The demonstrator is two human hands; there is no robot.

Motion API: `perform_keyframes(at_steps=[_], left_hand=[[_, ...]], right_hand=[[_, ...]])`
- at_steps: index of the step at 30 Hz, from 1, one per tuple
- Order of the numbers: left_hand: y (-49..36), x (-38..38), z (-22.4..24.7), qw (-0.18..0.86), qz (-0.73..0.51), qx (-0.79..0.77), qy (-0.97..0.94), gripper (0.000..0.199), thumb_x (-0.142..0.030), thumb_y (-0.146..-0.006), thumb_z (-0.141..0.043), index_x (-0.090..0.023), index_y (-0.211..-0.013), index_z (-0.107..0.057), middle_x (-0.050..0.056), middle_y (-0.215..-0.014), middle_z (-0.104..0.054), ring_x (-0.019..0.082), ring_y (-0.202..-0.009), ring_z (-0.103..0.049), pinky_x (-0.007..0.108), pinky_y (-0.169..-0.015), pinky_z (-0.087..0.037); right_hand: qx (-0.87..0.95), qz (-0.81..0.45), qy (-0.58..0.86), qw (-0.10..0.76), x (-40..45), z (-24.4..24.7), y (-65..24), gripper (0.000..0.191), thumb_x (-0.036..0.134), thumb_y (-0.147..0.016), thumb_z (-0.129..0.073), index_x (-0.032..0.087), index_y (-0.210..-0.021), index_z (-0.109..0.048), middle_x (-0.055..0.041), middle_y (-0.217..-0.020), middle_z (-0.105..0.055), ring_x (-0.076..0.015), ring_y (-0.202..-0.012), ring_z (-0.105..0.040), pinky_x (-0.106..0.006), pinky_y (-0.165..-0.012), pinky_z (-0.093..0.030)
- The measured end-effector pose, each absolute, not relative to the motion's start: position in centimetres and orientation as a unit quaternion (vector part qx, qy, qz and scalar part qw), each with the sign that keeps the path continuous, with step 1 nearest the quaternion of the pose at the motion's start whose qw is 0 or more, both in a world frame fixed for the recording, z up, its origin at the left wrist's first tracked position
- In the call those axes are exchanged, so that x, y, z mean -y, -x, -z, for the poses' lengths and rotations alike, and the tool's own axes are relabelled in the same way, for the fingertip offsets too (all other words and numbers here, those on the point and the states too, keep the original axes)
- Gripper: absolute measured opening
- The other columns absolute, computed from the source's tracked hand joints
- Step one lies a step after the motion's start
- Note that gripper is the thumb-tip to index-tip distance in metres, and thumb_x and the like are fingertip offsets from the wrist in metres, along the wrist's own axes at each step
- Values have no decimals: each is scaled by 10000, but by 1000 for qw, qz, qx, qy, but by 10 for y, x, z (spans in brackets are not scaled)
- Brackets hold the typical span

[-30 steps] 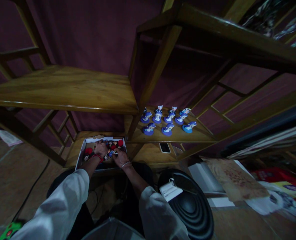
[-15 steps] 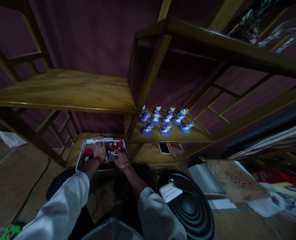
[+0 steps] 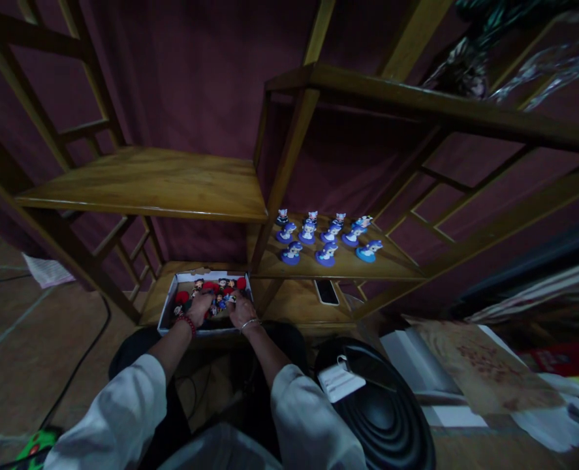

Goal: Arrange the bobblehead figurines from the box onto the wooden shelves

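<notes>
A shallow white-walled box (image 3: 168,305) sits on the low shelf in front of me, with several small red, black and blue figurines (image 3: 224,284) inside. My left hand (image 3: 200,308), with a red bead bracelet at the wrist, reaches into its left half. The fingers lie in shadow among the figurines, and their grip is hidden. At the box's right side, my right hand (image 3: 241,309) has its fingers bent around a small figurine (image 3: 230,298). A thin bangle circles that wrist.
Several purple and blue figurines (image 3: 327,253) stand in rows on the shelf (image 3: 387,264) to the right. Below them lies a phone (image 3: 327,292). A wooden post (image 3: 289,176) divides the shelves. A black round stool (image 3: 375,411) bears a white tag-like item (image 3: 341,380).
My left hand has drawn back slightly toward the box's near side, uncovering figurines behind it. My right hand stays at the right side. The whole view has shifted a little.
</notes>
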State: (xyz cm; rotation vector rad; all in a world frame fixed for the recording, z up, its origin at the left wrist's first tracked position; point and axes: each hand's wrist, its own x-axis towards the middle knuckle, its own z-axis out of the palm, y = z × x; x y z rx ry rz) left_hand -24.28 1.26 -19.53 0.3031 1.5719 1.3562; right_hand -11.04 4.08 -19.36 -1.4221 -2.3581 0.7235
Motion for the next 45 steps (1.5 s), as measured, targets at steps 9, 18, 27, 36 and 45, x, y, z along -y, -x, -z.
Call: perform_keyframes(at_steps=[9,18,27,36,45], left_hand=[[242,6,181,534,-587,-608,-24,200,-4,-665,-481,-155,-767,-565,-1,-613,-569,96,-541,-554,218,-567,-484],[235,24,174,584,-657,-476,-17,319,26,-691,-431,-142,-927,-566,46,-755,-623,138,-679,-627,344,-732,-529],[232,36,179,584,-682,-438,-46,426,61,-710,-418,-147,-1058,-550,52,-842,-649,135,-795,-642,354,-848,-504],[230,41,181,602,-680,-413,-58,443,72,-727,-433,-130,-1103,-554,75,-889,-666,147,-834,-644,373,-888,-489],[225,43,178,602,-683,-410,-52,366,64,-734,-476,-128,-1018,-603,65,-846,-664,145,-829,-645,365,-895,-481]], right_hand=[[820,-243,496,148,-39,195,111,258,190,-815,-469,169,-1066,-527,-81,-927,-662,-174,-854,-605,-245,-752,-407],[799,-287,487,207,-43,195,110,261,200,-802,-505,179,-1058,-554,-68,-960,-659,-162,-882,-610,-234,-792,-432],[669,-449,505,309,-47,207,109,295,187,-734,-542,252,-1018,-583,31,-790,-659,-128,-688,-624,-257,-672,-509],[578,-564,458,372,-39,220,112,361,298,-710,-564,215,-1059,-591,-4,-860,-664,-130,-660,-638,-266,-618,-541],[590,-555,455,370,-43,224,110,348,297,-714,-562,209,-1049,-591,0,-848,-677,-133,-647,-646,-286,-665,-537]])
